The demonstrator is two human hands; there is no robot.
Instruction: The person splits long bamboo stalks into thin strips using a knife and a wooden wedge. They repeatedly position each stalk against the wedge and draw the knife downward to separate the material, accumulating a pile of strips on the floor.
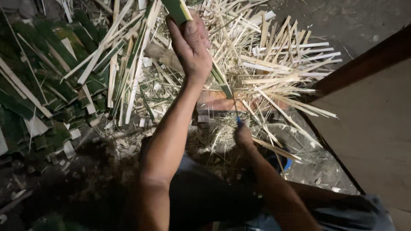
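Overhead, the person's left hand (191, 42) is gripping a green bamboo strip (201, 47), its fingers clamped around the stalk near the top of the view. The strip is running at a slant from the upper edge down to the right, and its lower end is resting near a reddish wooden block (216, 102) lying among the shavings. The left forearm is stretching straight up through the middle of the frame.

Lower down, the right hand (244, 136) is sitting just below the strip's lower end, closed on a thin blue-handled tool (237, 117) whose narrow blade is pointing up toward the bamboo. The hand is dim and small in the picture, so the fingers are showing only as a closed fist around the handle.

Around the hands, a heap of pale split bamboo slivers (278, 68) is fanning out to the right, while a pile of green bamboo pieces (51, 77) is lying to the left. Loose chips and dust are covering the dark ground (342, 21). A brown wooden board (372, 128) is leaning in at the right edge, and the person's dark trousers (205, 196) are filling the bottom of the view.
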